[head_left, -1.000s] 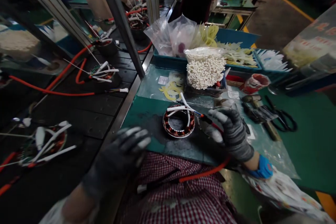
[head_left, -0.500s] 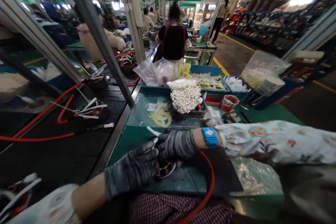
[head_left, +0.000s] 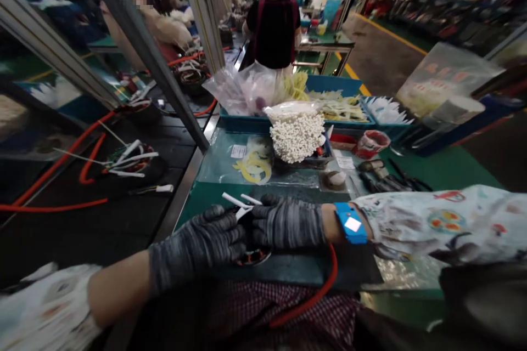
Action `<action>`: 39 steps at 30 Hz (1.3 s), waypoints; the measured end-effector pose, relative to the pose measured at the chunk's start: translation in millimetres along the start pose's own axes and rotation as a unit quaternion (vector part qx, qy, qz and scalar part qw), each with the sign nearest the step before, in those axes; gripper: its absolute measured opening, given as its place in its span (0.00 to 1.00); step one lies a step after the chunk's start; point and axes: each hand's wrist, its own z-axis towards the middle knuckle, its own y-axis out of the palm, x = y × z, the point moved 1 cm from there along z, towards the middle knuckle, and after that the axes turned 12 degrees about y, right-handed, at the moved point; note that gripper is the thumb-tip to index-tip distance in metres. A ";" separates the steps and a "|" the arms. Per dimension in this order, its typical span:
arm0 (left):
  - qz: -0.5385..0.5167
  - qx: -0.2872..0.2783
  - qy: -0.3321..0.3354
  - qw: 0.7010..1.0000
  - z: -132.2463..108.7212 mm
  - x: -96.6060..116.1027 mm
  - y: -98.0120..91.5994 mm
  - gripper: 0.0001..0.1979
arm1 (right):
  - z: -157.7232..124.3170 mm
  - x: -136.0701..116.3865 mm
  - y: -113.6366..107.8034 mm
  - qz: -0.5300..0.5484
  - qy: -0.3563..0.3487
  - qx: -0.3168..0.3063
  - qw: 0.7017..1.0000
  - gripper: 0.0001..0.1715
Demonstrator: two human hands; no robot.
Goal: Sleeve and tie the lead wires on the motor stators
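A motor stator (head_left: 256,257), its dark ring showing red windings along the near edge, lies low on the work mat, mostly covered by my gloved hands. White insulating sleeves (head_left: 234,202) stick up from its far side. My left hand (head_left: 201,244), in a grey striped glove, presses around the stator's left side with fingers curved inward. On the opposite side, my right hand (head_left: 286,223) cups it, the thumb near the white sleeves. Some fingertips are hidden between the hands. A red cable (head_left: 329,274) runs out beneath my right wrist toward my lap.
Bundled white sleeves (head_left: 297,134) and a blue bin (head_left: 247,123) stand beyond my hands. Yellow strips (head_left: 253,170) lie on plastic. Pliers-like tools (head_left: 405,175) are to the right. Another wired stator (head_left: 129,160) sits on the dark conveyor (head_left: 107,241) at left. A co-worker (head_left: 274,27) sits ahead.
My fingers have moved from pinching the white sleeves to cupping the stator's two sides. More sleeve ends now show between the hands. The view has tilted downward.
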 end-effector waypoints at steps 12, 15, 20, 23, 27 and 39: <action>-0.178 -0.015 -0.077 0.981 26.2 -28.5 -12.3 0.18 | -103.1 58.7 33.7 -0.047 0.007 0.306 0.951 0.30; -0.260 -0.035 -0.149 0.953 63.4 -41.7 3.4 0.30 | -125.5 58.1 44.9 0.029 0.083 0.354 0.931 0.25; -0.473 -0.046 -0.146 0.868 92.1 -52.2 32.5 0.14 | -133.1 55.3 47.5 -0.032 0.095 0.300 0.949 0.23; -0.528 -0.006 -0.154 0.835 86.8 -53.5 31.8 0.13 | -131.0 51.0 48.3 -0.056 0.101 0.261 0.958 0.32; -0.550 0.026 -0.153 0.820 79.1 -52.7 25.8 0.14 | -132.3 42.7 60.3 -0.125 0.051 0.320 0.938 0.29; -0.172 0.054 -0.079 0.980 74.0 -0.5 -0.7 0.15 | -124.2 0.7 39.6 0.159 0.069 0.350 0.921 0.04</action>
